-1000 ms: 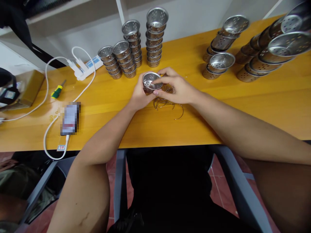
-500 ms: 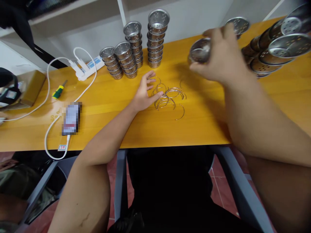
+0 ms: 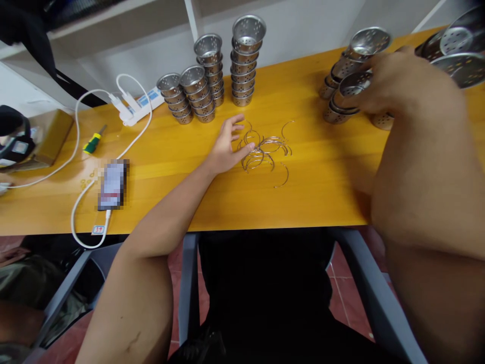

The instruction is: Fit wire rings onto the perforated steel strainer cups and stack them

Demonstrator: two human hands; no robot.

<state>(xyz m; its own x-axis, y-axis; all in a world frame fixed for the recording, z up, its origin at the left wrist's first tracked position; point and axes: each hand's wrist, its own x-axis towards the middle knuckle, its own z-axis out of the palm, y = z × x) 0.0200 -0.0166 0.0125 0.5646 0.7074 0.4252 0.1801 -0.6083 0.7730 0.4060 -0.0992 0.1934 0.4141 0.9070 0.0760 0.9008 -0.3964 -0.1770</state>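
Observation:
My left hand (image 3: pixel 227 144) rests on the table with its fingers apart, holding nothing. Its thumb touches or lies just over a loose heap of thin curved metal wires (image 3: pixel 261 149). Farther right, my right hand (image 3: pixel 401 83), slightly blurred, grips the right side of a perforated metal cup (image 3: pixel 353 86). That cup sits in the top of a short stack (image 3: pixel 335 114) of similar cups. Directly behind it rises another stack of perforated cups (image 3: pixel 366 43). My hand and forearm hide part of the cups on the right.
Several stacks of perforated cups (image 3: pixel 243 65) stand along the back. More cups (image 3: pixel 460 68) are at the far right. On the left are a power strip (image 3: pixel 142 106) with white cables, a screwdriver (image 3: pixel 94 141), a phone (image 3: pixel 112 184) and a cardboard box (image 3: pixel 53 139).
My right hand has moved right with the cup, from above the table onto the short stack. The stacks there have come into view. My left hand has stayed in place.

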